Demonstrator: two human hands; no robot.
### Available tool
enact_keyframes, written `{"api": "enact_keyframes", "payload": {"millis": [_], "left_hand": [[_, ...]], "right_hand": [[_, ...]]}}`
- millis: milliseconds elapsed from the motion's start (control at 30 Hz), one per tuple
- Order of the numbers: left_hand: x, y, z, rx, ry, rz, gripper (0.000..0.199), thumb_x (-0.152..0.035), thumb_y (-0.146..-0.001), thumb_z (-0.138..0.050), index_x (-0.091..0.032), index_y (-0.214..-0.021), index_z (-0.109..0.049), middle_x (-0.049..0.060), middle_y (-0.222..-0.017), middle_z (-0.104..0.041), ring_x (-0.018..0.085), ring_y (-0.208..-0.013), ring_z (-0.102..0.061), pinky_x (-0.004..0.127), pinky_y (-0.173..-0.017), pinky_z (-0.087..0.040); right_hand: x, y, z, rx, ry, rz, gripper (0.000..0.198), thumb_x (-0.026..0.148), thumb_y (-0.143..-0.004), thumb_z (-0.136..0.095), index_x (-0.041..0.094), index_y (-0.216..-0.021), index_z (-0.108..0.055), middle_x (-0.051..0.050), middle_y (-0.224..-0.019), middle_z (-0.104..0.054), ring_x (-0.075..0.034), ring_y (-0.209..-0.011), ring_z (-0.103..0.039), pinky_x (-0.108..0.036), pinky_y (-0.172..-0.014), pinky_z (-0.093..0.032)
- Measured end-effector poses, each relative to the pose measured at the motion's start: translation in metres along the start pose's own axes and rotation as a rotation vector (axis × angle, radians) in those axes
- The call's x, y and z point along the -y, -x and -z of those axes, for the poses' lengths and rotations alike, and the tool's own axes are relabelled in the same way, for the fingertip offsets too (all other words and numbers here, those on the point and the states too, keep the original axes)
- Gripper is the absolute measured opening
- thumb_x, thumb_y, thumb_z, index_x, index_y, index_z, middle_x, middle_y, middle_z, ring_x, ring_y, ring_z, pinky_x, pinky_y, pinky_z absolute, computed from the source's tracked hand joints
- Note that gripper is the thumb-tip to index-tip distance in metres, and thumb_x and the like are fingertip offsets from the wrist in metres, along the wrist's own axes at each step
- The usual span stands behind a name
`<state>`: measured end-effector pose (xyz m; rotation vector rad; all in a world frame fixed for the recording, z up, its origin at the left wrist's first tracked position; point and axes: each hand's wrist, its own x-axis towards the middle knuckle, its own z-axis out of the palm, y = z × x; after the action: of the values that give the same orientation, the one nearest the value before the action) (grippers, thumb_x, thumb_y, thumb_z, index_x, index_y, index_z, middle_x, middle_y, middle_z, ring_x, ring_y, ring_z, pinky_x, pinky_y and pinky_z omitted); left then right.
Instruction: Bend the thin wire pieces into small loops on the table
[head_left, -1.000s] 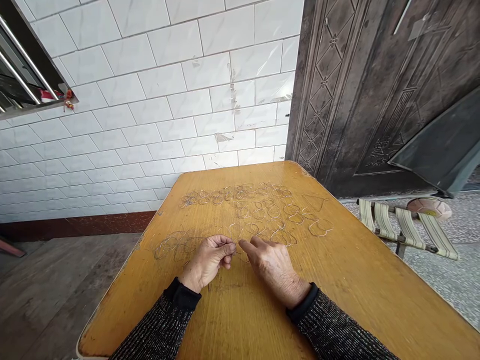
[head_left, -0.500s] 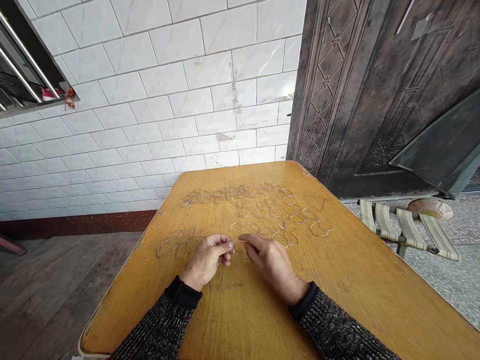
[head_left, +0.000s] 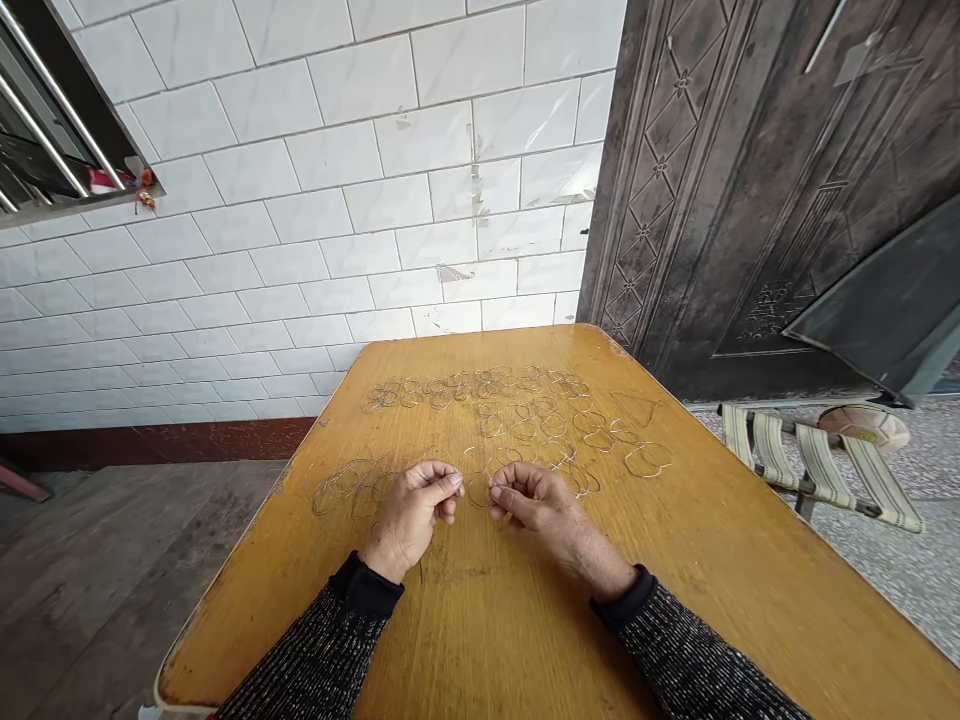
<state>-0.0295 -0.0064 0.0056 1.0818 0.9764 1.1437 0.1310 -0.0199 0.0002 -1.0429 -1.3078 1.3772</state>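
My left hand (head_left: pixel 415 514) is closed in a pinch over the middle of the table, with thumb and forefinger on a thin wire (head_left: pixel 477 506). That wire forms a small loop in the gap between my hands. Across from it, my right hand (head_left: pixel 546 515) also pinches the wire between thumb and fingertips. Beyond the hands lie several thin wire loops in rows, among them a bundle of wire loops (head_left: pixel 341 487) left of my left hand and a separate wire loop (head_left: pixel 648 460) to the right. Fine details of the wire at my fingertips are too small to tell.
The wooden table (head_left: pixel 480 630) has rounded corners and stands near a white tiled wall (head_left: pixel 315 200). A dark carved door (head_left: pixel 720 220) rises at the right. Beside the table is a folding stool with striped straps (head_left: pixel 825 465), and a ball (head_left: pixel 866 427) lies behind it.
My right hand has turned and moved slightly right, its fingers now curled into a pinch. My left hand keeps its pinch in nearly the same place. The view has shifted slightly.
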Motion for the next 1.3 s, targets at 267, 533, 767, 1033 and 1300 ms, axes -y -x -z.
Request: {"api": "enact_keyframes", "payload": {"millis": [267,533,767,1033,1300], "left_hand": [[-0.001,0.004,-0.002,0.12,0.029,0.153,0.02,-0.024,-0.061,-0.07,-0.014,-0.062,-0.053,-0.003,-0.056,-0.055,0.002,-0.039,-0.037,0.016,-0.039,-0.025],[-0.005,0.004,0.004,0.303,0.082,0.281,0.021,-0.023,-0.059,-0.071,-0.014,-0.064,-0.053,-0.002,-0.055,-0.054,0.001,-0.038,-0.034,0.016,-0.039,-0.022],[-0.006,0.007,0.001,0.262,-0.226,0.128,0.017,-0.028,-0.067,-0.065,-0.014,-0.067,-0.056,-0.003,-0.058,-0.053,0.003,-0.041,-0.04,0.018,-0.042,-0.03],[-0.006,0.01,-0.003,0.292,-0.262,0.127,0.019,-0.026,-0.065,-0.068,-0.013,-0.076,-0.058,-0.002,-0.065,-0.054,0.006,-0.049,-0.046,0.021,-0.051,-0.038],[-0.012,0.011,0.003,0.293,-0.18,0.143,0.024,-0.035,-0.074,-0.061,-0.013,-0.086,-0.06,0.004,-0.078,-0.061,0.009,-0.06,-0.054,0.022,-0.056,-0.04]], "right_hand": [[0.002,0.001,0.001,-0.035,-0.076,-0.061,0.016,0.03,-0.064,-0.055,0.018,-0.063,-0.046,0.005,-0.046,-0.048,-0.007,-0.041,-0.041,-0.02,-0.042,-0.032],[-0.003,-0.002,0.006,0.06,0.005,-0.079,0.01,0.021,-0.059,-0.057,0.017,-0.063,-0.048,0.006,-0.046,-0.048,-0.007,-0.041,-0.041,-0.02,-0.042,-0.029],[0.007,0.002,0.01,0.127,-0.015,-0.005,0.025,0.035,-0.066,-0.063,0.017,-0.079,-0.052,0.003,-0.061,-0.054,-0.008,-0.052,-0.048,-0.02,-0.048,-0.035],[-0.002,-0.001,0.003,0.038,-0.04,-0.017,0.03,0.043,-0.063,-0.064,0.017,-0.061,-0.05,0.006,-0.048,-0.048,-0.005,-0.039,-0.041,-0.018,-0.039,-0.031],[0.001,0.0,0.005,0.012,-0.114,-0.064,0.031,0.042,-0.062,-0.065,0.016,-0.061,-0.05,0.006,-0.049,-0.05,-0.004,-0.038,-0.042,-0.016,-0.036,-0.033]]}}
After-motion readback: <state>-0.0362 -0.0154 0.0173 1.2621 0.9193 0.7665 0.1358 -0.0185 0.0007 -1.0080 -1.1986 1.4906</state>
